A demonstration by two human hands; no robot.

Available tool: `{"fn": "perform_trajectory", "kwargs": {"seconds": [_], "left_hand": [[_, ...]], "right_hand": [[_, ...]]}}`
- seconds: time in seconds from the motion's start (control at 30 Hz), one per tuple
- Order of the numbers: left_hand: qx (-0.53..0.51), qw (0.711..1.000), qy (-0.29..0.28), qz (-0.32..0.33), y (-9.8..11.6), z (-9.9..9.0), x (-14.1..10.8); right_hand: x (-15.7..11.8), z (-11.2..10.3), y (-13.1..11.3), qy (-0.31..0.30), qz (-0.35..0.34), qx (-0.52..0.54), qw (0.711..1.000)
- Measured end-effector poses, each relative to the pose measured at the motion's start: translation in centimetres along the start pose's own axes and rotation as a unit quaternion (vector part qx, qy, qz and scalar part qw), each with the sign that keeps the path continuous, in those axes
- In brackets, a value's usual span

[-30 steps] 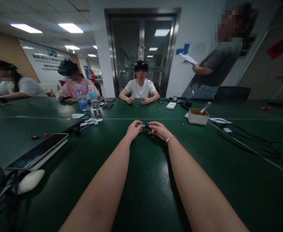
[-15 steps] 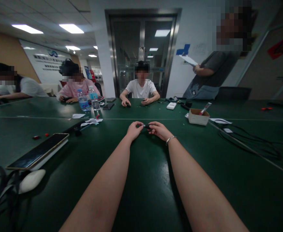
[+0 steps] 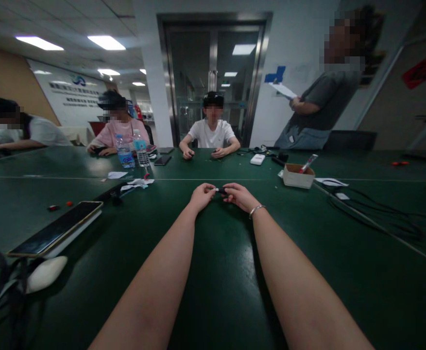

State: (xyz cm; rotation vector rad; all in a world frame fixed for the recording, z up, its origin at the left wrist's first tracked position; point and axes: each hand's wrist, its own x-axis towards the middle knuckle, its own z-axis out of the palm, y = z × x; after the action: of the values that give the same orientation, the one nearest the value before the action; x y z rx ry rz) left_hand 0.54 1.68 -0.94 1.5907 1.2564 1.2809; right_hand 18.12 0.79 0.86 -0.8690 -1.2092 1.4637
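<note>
Dim overall; ceiling panels [image 3: 106, 43] glare at upper left, a soft sheen marks the tabletop [image 3: 227, 301] at lower centre, and wide-angle stretching tilts the edges.

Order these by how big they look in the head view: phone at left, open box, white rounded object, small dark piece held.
1. Phone
2. Open box and white rounded object: too alike to rank; the rounded one lies nearer
3. Dark piece, partly hidden by fingers

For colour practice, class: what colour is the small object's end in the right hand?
The small object looks black there, in the head view.
</note>
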Motion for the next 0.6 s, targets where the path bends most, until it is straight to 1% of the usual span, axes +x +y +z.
{"fn": "perform_trajectory", "kwargs": {"seconds": [0.13, 0.2, 0.37, 0.6], "left_hand": [[-0.008, 1.0, 0.012, -0.015, 0.39, 0.03, -0.21], [-0.015, 1.0, 0.014, -0.007, 0.44, 0.04, -0.32], [-0.021, 1.0, -0.002, 0.014, 0.31, 0.04, -0.42], [0.033, 0.999, 0.01, 0.021, -0.05, -0.15, -0.16]], "right_hand": [[0.0, 0.06, -0.07, 0.006, 0.007, -0.005, 1.0], [-0.01, 0.07, -0.1, 0.007, 0.008, -0.008, 1.0], [0.06, 0.01, 0.0, 0.005, 0.001, -0.011, 1.0], [0.3, -0.23, 0.23, 0.002, 0.001, -0.013, 1.0]]}}
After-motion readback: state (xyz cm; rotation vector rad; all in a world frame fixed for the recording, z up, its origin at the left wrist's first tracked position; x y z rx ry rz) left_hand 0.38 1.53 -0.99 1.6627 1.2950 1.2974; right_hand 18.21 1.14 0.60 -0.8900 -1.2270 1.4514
